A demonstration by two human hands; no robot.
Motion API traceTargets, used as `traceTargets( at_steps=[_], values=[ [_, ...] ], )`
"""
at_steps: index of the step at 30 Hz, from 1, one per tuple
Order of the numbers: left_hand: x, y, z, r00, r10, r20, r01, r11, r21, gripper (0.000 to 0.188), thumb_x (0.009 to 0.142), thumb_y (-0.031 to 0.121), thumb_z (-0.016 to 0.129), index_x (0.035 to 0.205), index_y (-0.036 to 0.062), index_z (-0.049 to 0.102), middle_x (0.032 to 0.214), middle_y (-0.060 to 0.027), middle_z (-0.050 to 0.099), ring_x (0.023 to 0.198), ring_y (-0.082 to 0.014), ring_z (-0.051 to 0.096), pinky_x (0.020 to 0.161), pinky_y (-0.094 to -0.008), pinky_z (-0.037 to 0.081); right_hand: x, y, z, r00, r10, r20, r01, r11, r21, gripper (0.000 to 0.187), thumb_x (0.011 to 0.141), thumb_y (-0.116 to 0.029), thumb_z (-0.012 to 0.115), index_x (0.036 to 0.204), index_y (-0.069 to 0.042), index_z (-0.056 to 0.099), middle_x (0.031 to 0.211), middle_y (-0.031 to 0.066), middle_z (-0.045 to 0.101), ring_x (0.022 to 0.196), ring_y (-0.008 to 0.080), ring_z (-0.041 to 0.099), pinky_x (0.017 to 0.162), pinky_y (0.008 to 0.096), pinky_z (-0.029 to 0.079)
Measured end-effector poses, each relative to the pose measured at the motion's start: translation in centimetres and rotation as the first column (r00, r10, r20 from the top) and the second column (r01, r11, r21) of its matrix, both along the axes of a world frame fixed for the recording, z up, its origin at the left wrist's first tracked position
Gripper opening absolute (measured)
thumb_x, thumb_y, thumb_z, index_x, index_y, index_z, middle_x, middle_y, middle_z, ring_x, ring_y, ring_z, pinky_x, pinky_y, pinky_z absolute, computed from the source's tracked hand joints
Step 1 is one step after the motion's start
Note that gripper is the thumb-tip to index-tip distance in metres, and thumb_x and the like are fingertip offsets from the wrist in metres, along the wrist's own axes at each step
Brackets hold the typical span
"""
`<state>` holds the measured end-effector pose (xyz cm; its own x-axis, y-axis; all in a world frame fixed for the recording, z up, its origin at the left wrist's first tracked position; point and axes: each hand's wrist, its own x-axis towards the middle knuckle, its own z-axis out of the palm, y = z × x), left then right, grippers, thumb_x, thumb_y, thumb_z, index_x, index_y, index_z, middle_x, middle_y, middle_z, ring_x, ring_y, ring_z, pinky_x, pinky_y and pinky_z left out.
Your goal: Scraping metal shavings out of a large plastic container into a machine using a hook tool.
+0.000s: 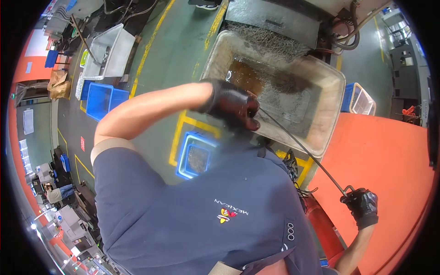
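A long thin metal rod (302, 149) with a bent hook-like handle runs diagonally across the front of a large dirty white tub (331, 98). My right hand (362, 207), in a black glove, is closed round the rod beside its bent end, over at the lower right. At the other end my left hand (234, 104), gloved in black with dark red fingers, is closed on the rod above the tub's near left side; it is slightly blurred. Brown liquid (247, 75) lies in the tub, and tangled metal shavings (270, 46) are heaped at its far side.
A grey machine (272, 20) stands over the tub's far edge. An orange panel (380, 160) fills the right. On the floor sits a blue crate (183, 160) holding small metal bits. Further left are a white bin (117, 55) with a pole in it and a blue box (98, 101).
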<state>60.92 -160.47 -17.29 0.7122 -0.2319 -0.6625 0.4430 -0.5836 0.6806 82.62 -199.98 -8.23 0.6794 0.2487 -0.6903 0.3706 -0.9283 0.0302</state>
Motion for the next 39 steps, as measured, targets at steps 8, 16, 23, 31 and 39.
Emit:
traceTargets(
  at_steps=[8, 16, 23, 31, 39],
  values=[
    [2.8, 0.2, -17.3, 0.925, 0.356, 0.135, -0.371, 0.922, 0.113, 0.039, 0.093, 0.038, 0.046, 0.107, 0.0044, 0.061, 0.082, -0.0114, 0.066, 0.059, -0.0149, 0.061, 0.058, -0.0289, 0.052, 8.8, -6.6, -5.1, 0.824, -0.508, -0.253, 0.567, 0.742, 0.359, 0.025, 0.076, -0.022, 0.069, 0.060, -0.005, 0.062, 0.054, 0.0071, 0.058, 0.043, 0.0156, 0.054, 0.042, 0.0303, 0.042],
    [3.4, -1.8, -26.4, 0.594, 0.801, -0.068, -0.790, 0.566, -0.236, 0.037, 0.093, 0.036, 0.050, 0.107, 0.0033, 0.057, 0.077, -0.0156, 0.067, 0.063, -0.0234, 0.067, 0.056, -0.0357, 0.055, 11.1, -7.3, -6.2, 0.990, 0.096, -0.100, -0.076, 0.979, 0.189, 0.017, 0.080, -0.015, 0.059, 0.065, -0.007, 0.059, 0.055, 0.0087, 0.056, 0.046, 0.0182, 0.055, 0.042, 0.0317, 0.042],
    [7.5, -19.0, -53.3, 0.461, 0.143, -0.876, -0.887, 0.109, -0.449, 0.057, 0.091, 0.052, 0.041, 0.094, 0.0001, 0.064, 0.088, -0.0155, 0.069, 0.071, -0.0283, 0.068, 0.062, -0.0418, 0.055, 13.1, -10.4, -7.1, 0.487, 0.873, -0.026, -0.824, 0.450, -0.346, 0.028, 0.069, -0.043, 0.065, 0.075, -0.016, 0.067, 0.079, 0.0139, 0.065, 0.076, 0.0289, 0.064, 0.056, 0.0450, 0.046],
    [18.8, -28.7, -40.3, -0.031, 0.199, -0.980, -0.841, -0.534, -0.082, 0.059, 0.086, 0.056, 0.047, 0.097, -0.0010, 0.059, 0.085, -0.0158, 0.067, 0.077, -0.0327, 0.067, 0.069, -0.0466, 0.056, 10.4, -15.0, 1.7, 0.637, 0.766, -0.082, -0.767, 0.641, 0.021, 0.015, 0.080, -0.028, 0.058, 0.080, -0.013, 0.061, 0.066, 0.0070, 0.062, 0.057, 0.0213, 0.058, 0.049, 0.0354, 0.044],
    [22.0, -29.5, -36.6, -0.089, 0.256, -0.963, -0.702, -0.702, -0.121, 0.060, 0.094, 0.052, 0.027, 0.100, 0.0022, 0.060, 0.091, -0.0170, 0.067, 0.084, -0.0347, 0.067, 0.072, -0.0482, 0.056, 12.5, -20.1, 1.2, 0.524, -0.615, -0.589, 0.835, 0.506, 0.215, 0.014, 0.089, -0.013, 0.052, 0.093, 0.001, 0.055, 0.071, 0.0153, 0.060, 0.049, 0.0160, 0.053, 0.043, 0.0300, 0.043]
  ],
)
